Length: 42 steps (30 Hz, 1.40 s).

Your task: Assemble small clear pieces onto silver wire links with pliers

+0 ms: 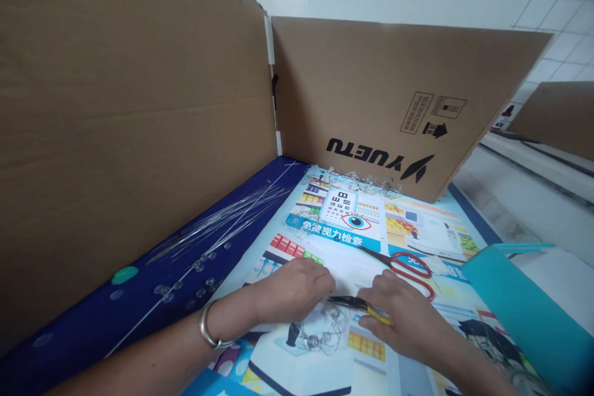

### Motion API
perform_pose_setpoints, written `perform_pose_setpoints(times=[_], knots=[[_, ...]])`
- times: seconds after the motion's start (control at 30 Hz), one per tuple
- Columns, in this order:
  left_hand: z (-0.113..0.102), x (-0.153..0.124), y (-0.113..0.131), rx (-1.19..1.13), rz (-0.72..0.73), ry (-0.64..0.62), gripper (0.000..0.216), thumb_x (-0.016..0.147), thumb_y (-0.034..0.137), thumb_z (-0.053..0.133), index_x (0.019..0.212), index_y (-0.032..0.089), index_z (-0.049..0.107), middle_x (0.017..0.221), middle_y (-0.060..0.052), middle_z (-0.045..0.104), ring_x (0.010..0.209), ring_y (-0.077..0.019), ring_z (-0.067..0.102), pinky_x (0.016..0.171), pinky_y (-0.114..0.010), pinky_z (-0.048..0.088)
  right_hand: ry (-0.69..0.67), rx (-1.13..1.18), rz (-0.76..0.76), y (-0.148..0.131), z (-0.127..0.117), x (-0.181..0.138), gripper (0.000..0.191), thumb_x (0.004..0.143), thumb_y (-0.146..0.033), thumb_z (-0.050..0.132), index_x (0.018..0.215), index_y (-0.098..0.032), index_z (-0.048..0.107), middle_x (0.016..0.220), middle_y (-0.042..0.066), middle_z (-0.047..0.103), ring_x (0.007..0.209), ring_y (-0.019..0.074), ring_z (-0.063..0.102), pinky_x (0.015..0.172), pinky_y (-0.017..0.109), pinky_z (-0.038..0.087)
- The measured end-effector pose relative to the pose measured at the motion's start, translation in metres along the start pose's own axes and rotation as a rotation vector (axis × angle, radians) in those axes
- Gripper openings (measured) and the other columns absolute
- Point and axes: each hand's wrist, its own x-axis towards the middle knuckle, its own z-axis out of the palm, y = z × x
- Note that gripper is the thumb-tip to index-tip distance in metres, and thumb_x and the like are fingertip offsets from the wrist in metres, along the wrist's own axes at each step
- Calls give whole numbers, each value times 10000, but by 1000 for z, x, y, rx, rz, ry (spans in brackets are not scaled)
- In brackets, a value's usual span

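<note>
My left hand (pixel 290 289) rests knuckles-up on a printed poster (pixel 417 229), its fingers curled over something I cannot make out. My right hand (pixel 399 315) grips small pliers (pixel 357 304) with yellow handles, whose dark jaws point left toward my left fingertips. Just below the two hands lies a strand of clear beads on thin wire (pixel 320 337). A silver bangle (pixel 208 328) circles my left wrist.
Red-handled scissors (pixel 408 266) lie on the poster beyond my right hand. Thin wires (pixel 223 219) and loose clear beads (pixel 195 272) lie on a blue cloth at left. Cardboard walls (pixel 371 93) stand behind and left. A teal box (pixel 520 303) sits at right.
</note>
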Motion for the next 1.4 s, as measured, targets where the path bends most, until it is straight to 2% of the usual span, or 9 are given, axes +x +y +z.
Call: perform_pose_setpoints(times=[0.43,0.67,0.9,1.1,1.4], knots=[[2,-2,0,20,24,66,115,765,73,454,816,166,497,709,-34,567,669,-174,529,624,-289,419,8,-29,-16,2,1,1,240,841,-401,480,1014,-270,583,851,38,544,881,210,477,744,321,354],[1,-1,0,36,7,22,136,745,52,463,813,165,497,718,-30,568,671,-176,529,625,-288,418,-13,-37,-11,1,0,0,244,857,-411,450,989,-259,588,830,40,551,855,206,491,699,309,351],[1,-1,-1,-11,4,52,122,789,75,454,851,169,500,755,-32,571,702,-172,530,658,-285,413,23,-70,-3,-1,-4,-1,212,851,-406,465,924,-248,586,829,35,552,848,204,488,683,304,348],[1,-3,-7,-62,-15,141,131,836,83,412,880,175,494,833,-33,579,750,-162,505,698,-280,397,123,-120,-31,-1,-19,-4,194,840,-385,479,917,-235,575,853,49,539,892,220,466,805,368,336],[8,-7,-11,-183,79,329,190,806,32,417,932,167,464,897,-54,589,814,-161,509,747,-296,406,181,-238,-43,-9,-32,-12,193,821,-380,507,958,-260,571,876,64,553,929,275,454,772,417,338]])
